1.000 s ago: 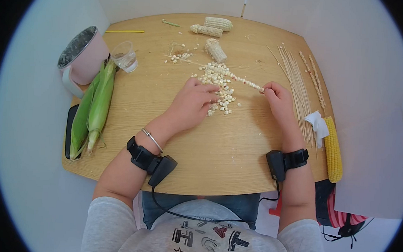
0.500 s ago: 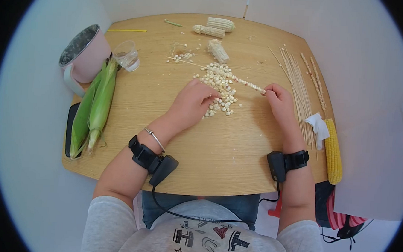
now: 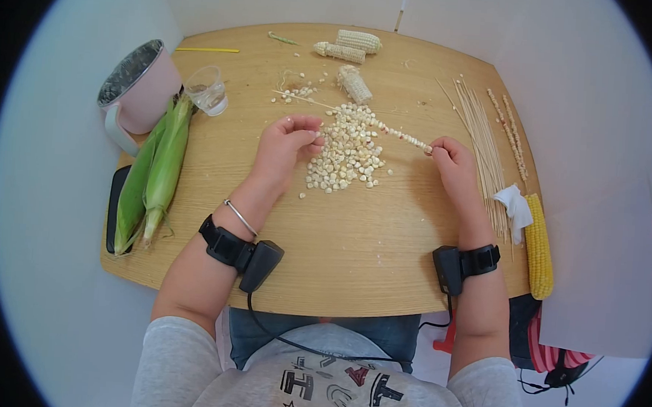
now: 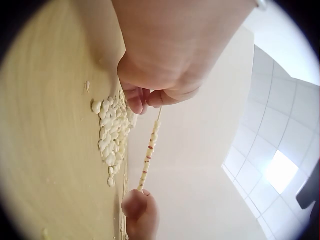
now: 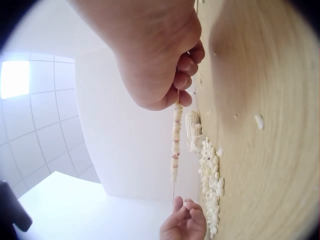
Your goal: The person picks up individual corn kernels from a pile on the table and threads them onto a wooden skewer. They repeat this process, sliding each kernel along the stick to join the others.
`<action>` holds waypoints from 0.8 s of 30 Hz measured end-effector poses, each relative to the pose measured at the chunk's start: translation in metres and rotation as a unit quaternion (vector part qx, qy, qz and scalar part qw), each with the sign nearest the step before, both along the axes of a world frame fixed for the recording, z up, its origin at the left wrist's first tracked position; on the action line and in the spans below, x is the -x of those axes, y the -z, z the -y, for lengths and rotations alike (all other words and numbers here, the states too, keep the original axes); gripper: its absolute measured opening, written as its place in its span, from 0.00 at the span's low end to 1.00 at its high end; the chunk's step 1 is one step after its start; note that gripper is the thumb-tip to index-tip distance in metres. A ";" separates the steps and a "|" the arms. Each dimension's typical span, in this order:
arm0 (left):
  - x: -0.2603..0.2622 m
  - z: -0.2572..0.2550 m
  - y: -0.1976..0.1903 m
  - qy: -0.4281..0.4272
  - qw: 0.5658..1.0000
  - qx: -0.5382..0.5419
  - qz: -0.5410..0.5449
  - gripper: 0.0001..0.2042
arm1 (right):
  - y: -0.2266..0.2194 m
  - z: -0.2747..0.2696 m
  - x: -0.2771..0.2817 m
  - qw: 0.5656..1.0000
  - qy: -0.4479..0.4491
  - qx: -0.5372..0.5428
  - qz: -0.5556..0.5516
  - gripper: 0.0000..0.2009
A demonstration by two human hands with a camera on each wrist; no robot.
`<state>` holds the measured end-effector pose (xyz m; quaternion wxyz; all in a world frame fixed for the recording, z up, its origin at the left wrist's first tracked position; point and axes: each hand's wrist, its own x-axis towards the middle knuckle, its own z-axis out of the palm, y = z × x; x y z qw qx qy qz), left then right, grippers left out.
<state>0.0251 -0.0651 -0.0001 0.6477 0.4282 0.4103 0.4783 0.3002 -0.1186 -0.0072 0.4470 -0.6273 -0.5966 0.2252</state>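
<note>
The right hand pinches the right end of a thin skewer threaded with pale kernels, some with red marks. Its bare tip points left above the kernel pile. Left of the pile, the left hand has its thumb and fingertips together. In the right wrist view a small pale kernel shows between the fingertips of the left hand, close to the bare skewer tip. The left wrist view shows the threaded row stretching between the left hand and the right hand.
Stripped cobs lie behind the pile. Loose skewers, two threaded ones, a tissue and a yellow cob are at the right. A pink pot, clear cup and husked corn stand or lie left.
The left hand has moved from the pile up and to the left, toward the bare skewer tip, uncovering more kernels. The right hand has barely moved and still pinches the skewer.
</note>
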 end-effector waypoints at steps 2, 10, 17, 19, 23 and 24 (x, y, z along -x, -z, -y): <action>0.002 -0.002 0.002 -0.002 1.000 0.013 0.020 0.09 | -0.001 0.000 0.000 1.000 -0.001 0.000 0.001 0.08; 0.009 -0.013 0.012 -0.025 0.997 0.029 0.066 0.08 | 0.003 -0.002 -0.004 1.000 0.011 -0.004 -0.004 0.07; 0.015 -0.019 0.013 -0.041 0.991 0.076 0.097 0.11 | -0.002 0.001 -0.003 1.000 0.022 -0.005 -0.011 0.08; 0.016 -0.021 0.013 -0.073 0.987 0.087 0.114 0.12 | -0.001 0.001 -0.004 0.999 0.032 -0.011 0.007 0.08; 0.023 -0.027 0.017 -0.080 0.988 0.065 0.113 0.12 | -0.004 0.002 -0.006 0.999 0.036 0.004 0.014 0.08; 0.023 -0.027 0.015 -0.092 0.987 0.070 0.108 0.11 | -0.004 0.003 -0.006 0.999 0.037 0.004 0.017 0.08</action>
